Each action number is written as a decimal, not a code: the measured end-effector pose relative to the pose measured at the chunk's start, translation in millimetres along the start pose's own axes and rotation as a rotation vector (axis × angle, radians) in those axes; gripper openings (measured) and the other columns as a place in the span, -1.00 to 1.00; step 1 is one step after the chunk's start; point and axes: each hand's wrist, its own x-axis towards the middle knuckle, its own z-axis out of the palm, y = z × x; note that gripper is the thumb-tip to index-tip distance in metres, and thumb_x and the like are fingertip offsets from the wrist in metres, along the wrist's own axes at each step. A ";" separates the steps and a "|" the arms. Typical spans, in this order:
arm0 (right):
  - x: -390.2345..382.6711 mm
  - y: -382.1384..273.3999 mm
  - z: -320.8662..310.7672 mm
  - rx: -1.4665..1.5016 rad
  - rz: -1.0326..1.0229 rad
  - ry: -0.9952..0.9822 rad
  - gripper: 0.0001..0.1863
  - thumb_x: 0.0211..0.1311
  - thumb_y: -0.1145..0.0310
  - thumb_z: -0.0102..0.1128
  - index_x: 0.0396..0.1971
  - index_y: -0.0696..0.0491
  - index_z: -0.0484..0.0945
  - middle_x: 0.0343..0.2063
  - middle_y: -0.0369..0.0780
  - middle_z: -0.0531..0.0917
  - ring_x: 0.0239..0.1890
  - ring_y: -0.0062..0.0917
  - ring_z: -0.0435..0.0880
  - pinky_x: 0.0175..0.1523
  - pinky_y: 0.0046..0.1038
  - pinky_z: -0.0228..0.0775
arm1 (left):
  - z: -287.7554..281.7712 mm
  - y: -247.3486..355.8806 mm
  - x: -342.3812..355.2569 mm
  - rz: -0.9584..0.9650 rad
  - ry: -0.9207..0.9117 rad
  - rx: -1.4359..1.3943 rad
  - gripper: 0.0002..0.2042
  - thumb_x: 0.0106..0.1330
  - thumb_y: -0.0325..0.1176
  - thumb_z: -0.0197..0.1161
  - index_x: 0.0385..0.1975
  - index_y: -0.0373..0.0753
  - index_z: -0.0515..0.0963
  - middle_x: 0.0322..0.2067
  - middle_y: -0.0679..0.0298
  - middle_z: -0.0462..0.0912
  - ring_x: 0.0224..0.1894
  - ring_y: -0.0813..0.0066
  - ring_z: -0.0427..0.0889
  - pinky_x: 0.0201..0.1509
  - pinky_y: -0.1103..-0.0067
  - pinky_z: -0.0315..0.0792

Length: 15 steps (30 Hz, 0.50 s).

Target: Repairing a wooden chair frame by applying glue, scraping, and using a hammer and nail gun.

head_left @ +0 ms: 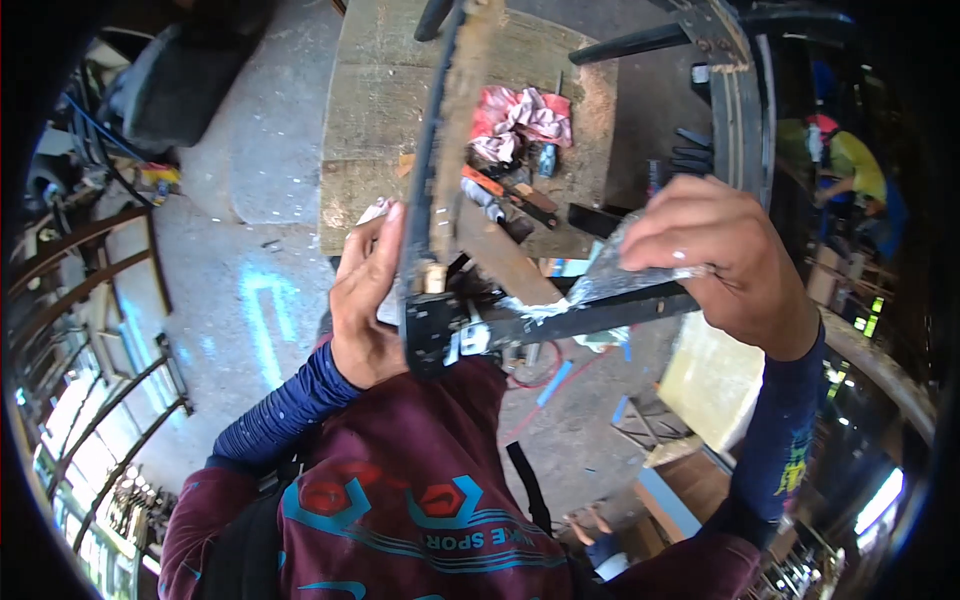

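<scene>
A dark wooden frame (430,325), like a piece of furniture, is tilted in front of me, with a pale diagonal brace (505,255) inside its corner. My left hand (365,295) grips the frame's left side, thumb upward, something pale partly hidden beside the fingers. In my right hand (722,262), pinched above the lower rail, is a crinkled translucent plastic piece (610,270), perhaps a bag; its tip meets a white paste-like smear (533,308) where the brace joins the rail.
Behind the frame, a worn wooden table (365,100) holds pink cloths (520,125), wood offcuts and small items. Curved frames (100,240) stand at left. Co-workers are at the right (850,170) and bottom (605,545). A cream board (710,375) lies lower right.
</scene>
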 end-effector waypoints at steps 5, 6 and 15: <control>-3.6 67.3 19.9 0.202 -0.238 0.066 -0.58 -0.16 0.79 0.07 -0.27 0.22 0.76 -0.28 -0.06 0.79 -0.23 -0.16 0.78 -0.11 -0.25 0.59 | -15.4 -21.2 -42.3 -0.180 -0.012 0.174 -0.21 0.08 -0.30 0.58 0.37 -0.36 0.43 0.12 -0.04 0.64 0.15 -0.06 0.62 0.35 0.17 0.43; -1.9 76.4 22.5 0.265 -0.285 0.101 -0.56 -0.16 0.81 0.06 -0.26 0.22 0.77 -0.28 -0.06 0.79 -0.22 -0.16 0.78 -0.12 -0.27 0.60 | -19.0 -22.6 -51.8 -0.097 -0.047 0.207 -0.23 0.08 -0.27 0.58 0.34 -0.34 0.45 0.10 -0.02 0.64 0.13 -0.04 0.63 0.35 0.16 0.43; 1.7 116.9 55.7 0.488 -0.424 -0.025 -0.57 -0.04 0.80 0.24 -0.13 0.20 0.78 -0.18 -0.07 0.76 -0.10 -0.19 0.76 -0.01 -0.27 0.63 | -28.8 -8.9 -96.4 -0.124 0.025 0.605 -0.41 0.08 -0.08 0.54 0.08 -0.21 0.56 -0.13 0.20 0.66 -0.05 0.13 0.66 0.36 0.15 0.39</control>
